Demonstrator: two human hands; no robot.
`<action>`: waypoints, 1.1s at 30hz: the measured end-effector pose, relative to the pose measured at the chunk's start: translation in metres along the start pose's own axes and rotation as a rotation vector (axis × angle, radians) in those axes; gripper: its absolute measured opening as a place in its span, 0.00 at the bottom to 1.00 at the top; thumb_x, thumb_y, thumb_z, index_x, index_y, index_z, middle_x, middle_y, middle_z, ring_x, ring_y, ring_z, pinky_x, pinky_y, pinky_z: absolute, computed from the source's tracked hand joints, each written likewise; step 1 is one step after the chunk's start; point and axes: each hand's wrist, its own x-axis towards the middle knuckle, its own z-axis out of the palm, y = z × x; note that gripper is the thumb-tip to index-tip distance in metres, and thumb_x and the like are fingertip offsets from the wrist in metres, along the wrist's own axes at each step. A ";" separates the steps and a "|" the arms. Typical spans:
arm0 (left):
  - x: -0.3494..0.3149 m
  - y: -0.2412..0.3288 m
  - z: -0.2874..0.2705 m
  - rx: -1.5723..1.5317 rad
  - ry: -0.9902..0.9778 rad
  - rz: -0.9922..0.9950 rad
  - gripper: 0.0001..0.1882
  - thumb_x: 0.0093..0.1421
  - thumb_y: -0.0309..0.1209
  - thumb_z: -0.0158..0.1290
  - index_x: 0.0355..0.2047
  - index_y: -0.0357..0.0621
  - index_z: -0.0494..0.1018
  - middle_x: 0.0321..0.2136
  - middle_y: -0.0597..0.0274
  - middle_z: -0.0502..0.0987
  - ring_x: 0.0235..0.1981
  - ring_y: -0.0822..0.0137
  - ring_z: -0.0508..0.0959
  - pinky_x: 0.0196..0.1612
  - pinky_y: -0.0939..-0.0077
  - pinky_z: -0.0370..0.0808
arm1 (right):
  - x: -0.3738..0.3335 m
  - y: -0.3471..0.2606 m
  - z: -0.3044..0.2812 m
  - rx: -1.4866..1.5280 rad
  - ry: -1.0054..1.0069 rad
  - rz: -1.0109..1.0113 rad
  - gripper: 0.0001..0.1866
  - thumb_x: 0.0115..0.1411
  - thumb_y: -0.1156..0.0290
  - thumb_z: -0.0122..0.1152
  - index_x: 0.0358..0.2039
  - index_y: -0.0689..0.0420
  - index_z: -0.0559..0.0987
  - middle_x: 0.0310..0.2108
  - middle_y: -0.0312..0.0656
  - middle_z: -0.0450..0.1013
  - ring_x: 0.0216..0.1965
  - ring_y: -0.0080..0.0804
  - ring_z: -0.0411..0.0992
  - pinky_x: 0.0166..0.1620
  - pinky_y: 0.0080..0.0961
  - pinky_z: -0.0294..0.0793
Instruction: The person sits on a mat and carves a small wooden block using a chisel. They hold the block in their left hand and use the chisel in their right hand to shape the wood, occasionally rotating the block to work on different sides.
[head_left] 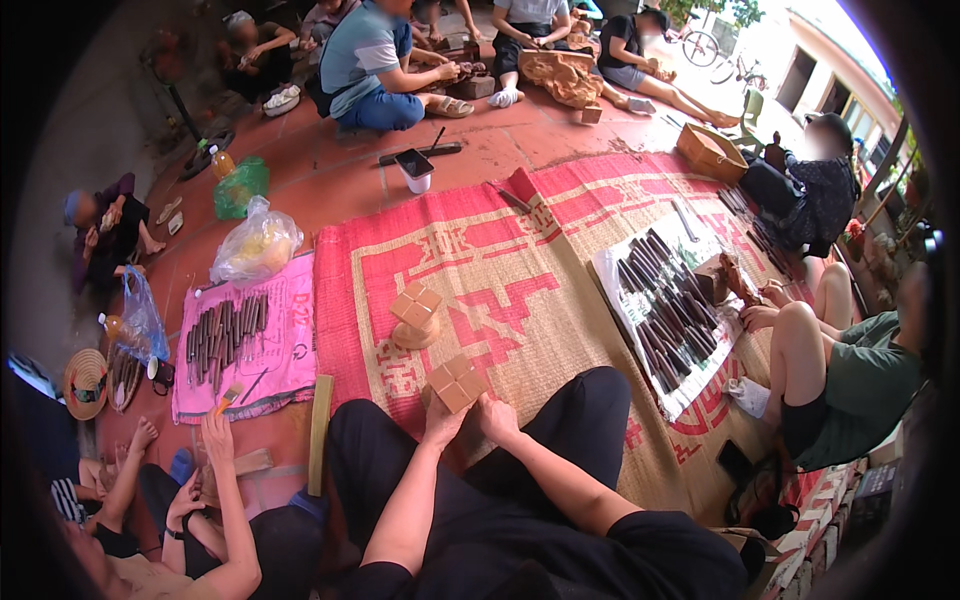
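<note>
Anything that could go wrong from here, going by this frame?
The wooden block is held low by the left hand, with the right hand at its right side; it might slip if that hold loosens.

On the mat, a second block appears to sit on a rounded wooden piece, just beyond the held one; a forward bump might topple it.

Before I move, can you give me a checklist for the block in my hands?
1. Held block in the left hand: ok.
2. Right hand close to its corner: ok.
3. Right fingers pressing it firmly: cannot tell.
4. Block's underside visible: not ok, hidden.
5. Other tan block apart from the held one: ok.
6. Dark tools lying on the pink sack: ok.
</note>
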 end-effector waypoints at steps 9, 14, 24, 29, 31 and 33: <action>0.002 -0.033 0.010 -0.093 0.100 0.035 0.14 0.56 0.32 0.54 0.41 0.41 0.70 0.37 0.64 0.74 0.38 0.71 0.73 0.40 0.75 0.71 | -0.013 -0.002 0.037 -0.001 0.165 -0.007 0.10 0.55 0.70 0.42 0.36 0.60 0.64 0.17 0.52 0.72 0.19 0.47 0.73 0.23 0.41 0.71; 0.005 -0.035 0.003 0.174 0.075 0.071 0.22 0.54 0.33 0.52 0.47 0.40 0.63 0.41 0.54 0.71 0.44 0.57 0.71 0.45 0.69 0.68 | -0.014 -0.021 -0.007 0.093 0.097 0.013 0.12 0.53 0.72 0.45 0.37 0.64 0.64 0.21 0.54 0.72 0.23 0.51 0.73 0.27 0.43 0.72; 0.003 -0.018 0.006 0.231 0.076 0.065 0.17 0.53 0.32 0.53 0.43 0.40 0.67 0.42 0.52 0.70 0.44 0.56 0.71 0.44 0.67 0.68 | -0.010 -0.011 0.028 0.091 0.070 0.056 0.21 0.53 0.73 0.43 0.47 0.67 0.61 0.23 0.56 0.73 0.23 0.51 0.73 0.27 0.45 0.71; -0.003 -0.007 0.010 0.068 0.195 0.084 0.18 0.56 0.40 0.52 0.40 0.40 0.71 0.35 0.56 0.75 0.40 0.62 0.74 0.41 0.70 0.70 | -0.012 -0.033 -0.004 0.281 0.136 0.076 0.21 0.52 0.74 0.44 0.48 0.64 0.62 0.22 0.58 0.72 0.25 0.55 0.72 0.29 0.47 0.71; -0.001 -0.018 0.008 0.136 0.155 0.107 0.18 0.56 0.40 0.52 0.41 0.40 0.70 0.35 0.57 0.75 0.40 0.63 0.74 0.42 0.71 0.70 | -0.014 -0.036 0.004 0.286 0.172 0.105 0.23 0.52 0.74 0.45 0.50 0.64 0.60 0.22 0.58 0.72 0.25 0.56 0.72 0.31 0.47 0.71; 0.002 -0.026 0.008 0.131 0.127 0.084 0.17 0.56 0.39 0.53 0.41 0.41 0.70 0.35 0.58 0.75 0.40 0.64 0.74 0.41 0.72 0.70 | -0.015 -0.026 0.022 0.236 0.106 0.132 0.27 0.52 0.74 0.44 0.54 0.65 0.57 0.23 0.59 0.72 0.26 0.56 0.72 0.32 0.48 0.70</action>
